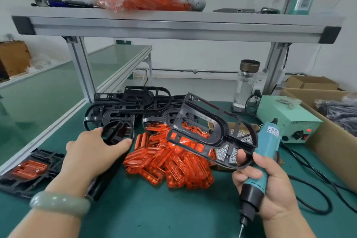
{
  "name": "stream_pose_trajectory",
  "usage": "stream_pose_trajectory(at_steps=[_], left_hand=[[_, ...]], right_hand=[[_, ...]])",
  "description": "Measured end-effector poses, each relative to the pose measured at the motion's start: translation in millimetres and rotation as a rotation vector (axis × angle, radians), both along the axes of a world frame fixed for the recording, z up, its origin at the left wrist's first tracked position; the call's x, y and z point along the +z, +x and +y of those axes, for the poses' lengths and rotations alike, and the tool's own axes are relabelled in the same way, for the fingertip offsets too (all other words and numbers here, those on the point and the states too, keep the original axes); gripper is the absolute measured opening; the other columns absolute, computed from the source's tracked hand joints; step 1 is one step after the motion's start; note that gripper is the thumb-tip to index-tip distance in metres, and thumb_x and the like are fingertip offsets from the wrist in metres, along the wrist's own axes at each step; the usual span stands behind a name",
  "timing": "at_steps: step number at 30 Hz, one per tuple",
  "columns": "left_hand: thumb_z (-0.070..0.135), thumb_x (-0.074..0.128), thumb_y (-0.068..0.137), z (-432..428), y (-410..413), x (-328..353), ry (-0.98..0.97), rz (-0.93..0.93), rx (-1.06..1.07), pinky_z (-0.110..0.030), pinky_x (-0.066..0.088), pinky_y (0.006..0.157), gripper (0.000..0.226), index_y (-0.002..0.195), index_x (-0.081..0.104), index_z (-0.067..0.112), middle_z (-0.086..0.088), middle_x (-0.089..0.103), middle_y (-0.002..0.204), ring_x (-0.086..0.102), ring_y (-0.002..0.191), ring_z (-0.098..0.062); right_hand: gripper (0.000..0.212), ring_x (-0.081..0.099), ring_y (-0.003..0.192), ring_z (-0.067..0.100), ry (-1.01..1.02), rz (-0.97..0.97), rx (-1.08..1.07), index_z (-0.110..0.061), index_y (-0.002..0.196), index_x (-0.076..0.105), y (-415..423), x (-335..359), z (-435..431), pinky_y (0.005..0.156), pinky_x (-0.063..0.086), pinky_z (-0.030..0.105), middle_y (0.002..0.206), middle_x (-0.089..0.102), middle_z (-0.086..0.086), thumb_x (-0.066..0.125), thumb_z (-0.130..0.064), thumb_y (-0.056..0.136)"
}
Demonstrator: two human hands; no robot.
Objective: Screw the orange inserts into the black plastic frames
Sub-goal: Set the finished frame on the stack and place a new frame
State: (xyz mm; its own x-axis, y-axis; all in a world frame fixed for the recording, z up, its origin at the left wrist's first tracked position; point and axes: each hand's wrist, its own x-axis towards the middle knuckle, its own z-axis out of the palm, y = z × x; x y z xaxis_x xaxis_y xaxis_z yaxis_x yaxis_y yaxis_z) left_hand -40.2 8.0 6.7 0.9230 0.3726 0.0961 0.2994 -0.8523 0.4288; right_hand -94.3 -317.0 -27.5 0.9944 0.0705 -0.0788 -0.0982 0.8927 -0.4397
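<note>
Two frames in hand, the inserts heaped between them

We hold the lifted black frame [212, 131] tilted in the air above the pile of orange inserts [173, 162]. Its ring end is pinched under the thumb of our right hand [264, 185], and the other fingers of that hand wrap the electric screwdriver [268, 147], bit pointing down. Carrying both at once probably saves us setting the tool down. Orange shows through the frame's window, but we cannot tell whether an insert is seated there. Our left hand [96, 149] curls round the ring end of a second frame [117, 135] lying on the green mat [154, 208], seemingly to draw it in as the next piece. The stack of black frames [131, 106] sits behind the pile, the box of screws [228, 152] lies under the lifted frame, and a finished frame [29, 172] is parked far left, out of the way.
</note>
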Motion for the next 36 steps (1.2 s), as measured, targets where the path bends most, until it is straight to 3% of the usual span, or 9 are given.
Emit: stream_pose_trajectory(at_steps=[4, 8, 11, 14, 19, 23, 27, 29, 36], left_hand=[[0.076, 0.046, 0.066, 8, 22, -16, 0.036, 0.127, 0.091, -0.037, 0.038, 0.08, 0.064, 0.09, 0.063, 0.02, -0.004, 0.063, 0.088, 0.054, 0.098, -0.035], [0.07, 0.042, 0.08, -2, 19, -15, 0.12, 0.125, 0.135, -0.042, 0.039, 0.093, 0.061, 0.111, 0.059, 0.019, -0.01, 0.058, 0.118, 0.045, 0.115, -0.038], [0.055, 0.04, 0.092, -34, 0, 8, -0.468, -0.236, -0.117, -0.034, 0.046, 0.082, 0.031, 0.096, 0.064, 0.035, 0.005, 0.067, 0.104, 0.06, 0.099, -0.019], [0.064, 0.046, 0.082, -69, -23, 28, -1.126, -0.138, -0.442, -0.028, 0.052, 0.071, 0.034, 0.092, 0.065, 0.038, 0.0, 0.074, 0.099, 0.07, 0.085, -0.014], [0.035, 0.063, 0.082, -93, -36, 28, -0.93, -0.276, -0.586, -0.041, 0.055, 0.08, 0.031, 0.1, 0.057, 0.059, -0.004, 0.074, 0.088, 0.071, 0.083, -0.022], [0.01, 0.058, 0.089, -85, -45, 16, -0.949, -0.296, -0.39, -0.052, 0.057, 0.069, 0.037, 0.109, 0.058, 0.041, -0.003, 0.075, 0.084, 0.072, 0.076, -0.025], [0.008, 0.057, 0.09, -67, -59, 4, -0.846, -0.258, -0.331, -0.036, 0.055, 0.07, 0.045, 0.092, 0.061, 0.052, 0.005, 0.075, 0.08, 0.072, 0.073, -0.013], [0.01, 0.059, 0.089, -59, -66, -10, -0.749, -0.193, -0.324, -0.032, 0.051, 0.074, 0.038, 0.103, 0.059, 0.046, 0.009, 0.074, 0.078, 0.071, 0.073, -0.007], [0.025, 0.062, 0.087, -57, -93, -52, -0.576, 0.078, -0.312, -0.016, 0.042, 0.053, 0.053, 0.13, 0.038, 0.046, 0.001, 0.07, 0.062, 0.063, 0.054, -0.007]], right_hand=[[0.078, 0.043, 0.032, 0.004, -0.015, 0.007, 0.006, -0.013, 0.079, 0.052, 1, 1, 0, 0.038, 0.044, 0.024, 0.071, 0.067, 0.014, 0.096, -0.006, 0.016], [0.07, 0.043, 0.031, 0.005, -0.023, 0.006, 0.021, -0.011, 0.072, 0.057, 2, -1, 0, 0.037, 0.044, 0.024, 0.07, 0.067, 0.016, 0.097, -0.005, 0.015], [0.066, 0.043, 0.031, 0.006, -0.04, 0.002, 0.059, -0.01, 0.072, 0.062, 1, -1, 1, 0.038, 0.045, 0.024, 0.069, 0.068, 0.015, 0.097, -0.006, 0.016], [0.054, 0.043, 0.031, 0.005, -0.063, -0.001, 0.1, -0.008, 0.062, 0.07, 1, 0, 3, 0.038, 0.045, 0.024, 0.068, 0.069, 0.015, 0.097, -0.007, 0.016], [0.05, 0.043, 0.03, 0.007, -0.063, -0.004, 0.17, -0.008, 0.064, 0.071, -1, -2, 6, 0.038, 0.044, 0.025, 0.072, 0.069, 0.019, 0.096, -0.006, 0.021], [0.061, 0.042, 0.033, 0.004, -0.021, -0.013, 0.211, -0.002, 0.085, 0.074, 0, -2, -2, 0.04, 0.047, 0.023, 0.089, 0.07, 0.026, 0.095, -0.005, 0.028], [0.066, 0.042, 0.033, 0.002, 0.048, -0.007, 0.14, 0.005, 0.085, 0.074, 3, 0, -17, 0.041, 0.048, 0.019, 0.116, 0.063, 0.033, 0.095, -0.004, 0.023], [0.063, 0.044, 0.034, 0.001, 0.07, -0.024, 0.102, 0.003, 0.082, 0.073, 2, 0, -19, 0.042, 0.048, 0.018, 0.12, 0.063, 0.03, 0.095, -0.004, 0.024], [0.065, 0.047, 0.036, 0.001, 0.053, -0.045, 0.1, -0.01, 0.084, 0.059, 1, -3, -11, 0.044, 0.047, 0.018, 0.087, 0.068, 0.007, 0.096, -0.007, 0.031]])
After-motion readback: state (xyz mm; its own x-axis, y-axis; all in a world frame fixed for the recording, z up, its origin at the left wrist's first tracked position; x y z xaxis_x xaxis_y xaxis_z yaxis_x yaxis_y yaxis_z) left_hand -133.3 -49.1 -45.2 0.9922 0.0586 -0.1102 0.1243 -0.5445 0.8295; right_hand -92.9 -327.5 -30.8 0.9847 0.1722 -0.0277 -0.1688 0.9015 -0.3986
